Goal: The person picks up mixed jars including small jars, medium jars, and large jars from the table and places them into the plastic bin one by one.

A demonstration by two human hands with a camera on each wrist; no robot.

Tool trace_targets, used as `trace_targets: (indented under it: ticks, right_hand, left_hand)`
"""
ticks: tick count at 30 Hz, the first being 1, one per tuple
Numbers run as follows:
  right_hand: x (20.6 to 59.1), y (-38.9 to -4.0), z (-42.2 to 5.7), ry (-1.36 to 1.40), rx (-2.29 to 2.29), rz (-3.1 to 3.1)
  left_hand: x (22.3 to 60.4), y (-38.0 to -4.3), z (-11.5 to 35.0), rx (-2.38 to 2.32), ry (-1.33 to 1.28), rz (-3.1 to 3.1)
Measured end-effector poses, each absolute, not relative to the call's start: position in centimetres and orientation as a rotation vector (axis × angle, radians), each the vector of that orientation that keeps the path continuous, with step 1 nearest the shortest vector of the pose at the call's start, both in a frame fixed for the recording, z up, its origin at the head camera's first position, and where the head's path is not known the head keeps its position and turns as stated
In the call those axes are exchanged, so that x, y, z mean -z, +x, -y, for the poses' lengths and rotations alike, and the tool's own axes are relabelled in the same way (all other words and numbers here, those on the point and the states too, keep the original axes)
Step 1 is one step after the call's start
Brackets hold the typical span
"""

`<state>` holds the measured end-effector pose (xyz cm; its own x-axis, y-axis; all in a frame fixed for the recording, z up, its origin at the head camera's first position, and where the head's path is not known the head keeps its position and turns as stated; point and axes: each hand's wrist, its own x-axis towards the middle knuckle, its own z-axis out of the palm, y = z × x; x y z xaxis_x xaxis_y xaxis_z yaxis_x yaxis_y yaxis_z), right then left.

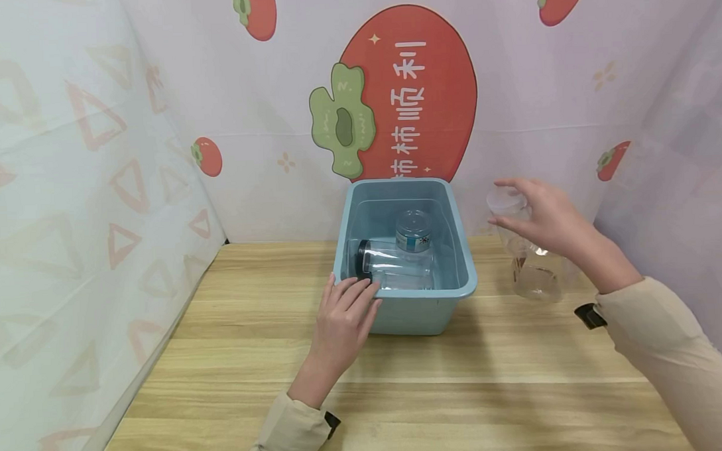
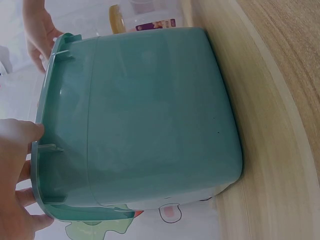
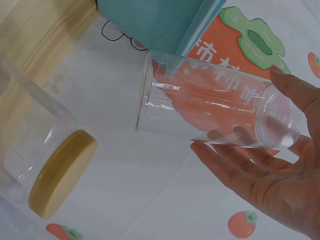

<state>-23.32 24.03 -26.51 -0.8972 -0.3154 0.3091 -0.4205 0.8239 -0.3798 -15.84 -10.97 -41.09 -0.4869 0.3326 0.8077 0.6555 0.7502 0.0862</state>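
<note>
My left hand (image 1: 343, 322) holds the front left rim of a blue plastic basin (image 1: 420, 316). Its fingertips also show along that rim in the left wrist view. Inside the basin, clear jars lie on their sides, one a black-lidded jar (image 1: 392, 256); a short round jar (image 1: 413, 230) with a blue label is beside them. Right of the basin, my right hand (image 1: 545, 212) grips a clear plastic jar (image 3: 200, 100) by its narrower end, thumb and fingers curled around it. The jar is tilted in the air, and I see nothing inside it.
A clear jar with a gold lid (image 3: 62, 175) stands on the wooden table (image 1: 253, 375) below my right hand; a dark label (image 2: 156, 24) shows on it. Patterned cloth (image 1: 265, 202) hangs behind the table and along both sides.
</note>
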Motion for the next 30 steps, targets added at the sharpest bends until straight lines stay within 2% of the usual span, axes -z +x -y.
trace_targets:
  ticks: [30]
  right_hand:
    - [23.9, -23.9, -21.7, 0.556, -0.702, 2.847]
  left_hand:
    - [41.0, -15.9, 11.0, 0.501, -0.747, 2.103]
